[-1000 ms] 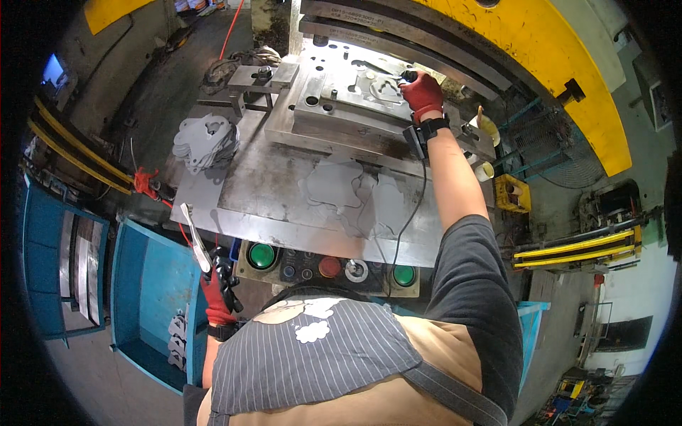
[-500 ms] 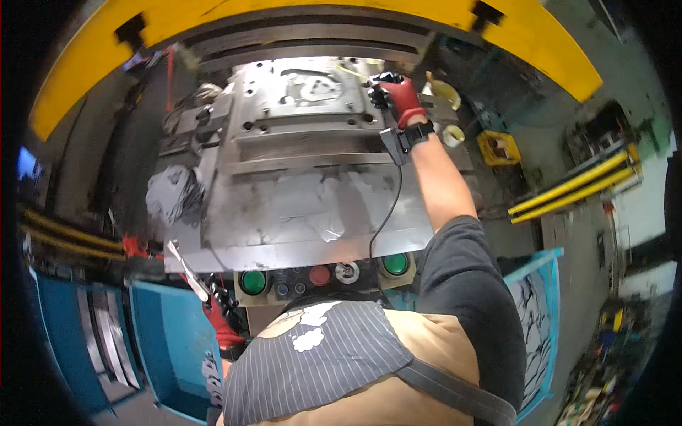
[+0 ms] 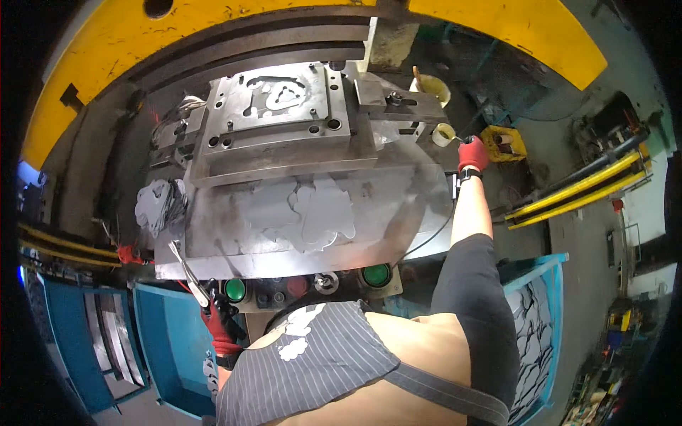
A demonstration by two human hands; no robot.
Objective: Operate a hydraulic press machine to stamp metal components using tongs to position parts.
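Observation:
My right hand (image 3: 473, 153), in a red and black glove, is closed at the right edge of the press table. A thin stick-like tool (image 3: 459, 139) runs from its fingers to the small pale cup (image 3: 443, 135); whether it is a brush I cannot tell. My left hand (image 3: 222, 318), also gloved, is low at the left, closed round metal tongs (image 3: 187, 271) that point up over the table's front edge. A steel die (image 3: 270, 135) with a shaped recess sits on the press bed. Flat grey sheet-metal pieces (image 3: 320, 216) lie on the table before it.
A stack of grey cut pieces (image 3: 160, 206) stands at the table's left. Green and red buttons (image 3: 376, 275) line the front panel. Blue bins flank me; the right bin (image 3: 558, 312) holds grey pieces. A yellow crate (image 3: 503, 144) and yellow press beam (image 3: 511, 35) are beyond.
My right hand has moved from the die's right side, right and nearer, to the cup with the thin tool. My left hand still holds the tongs. The view has shifted.

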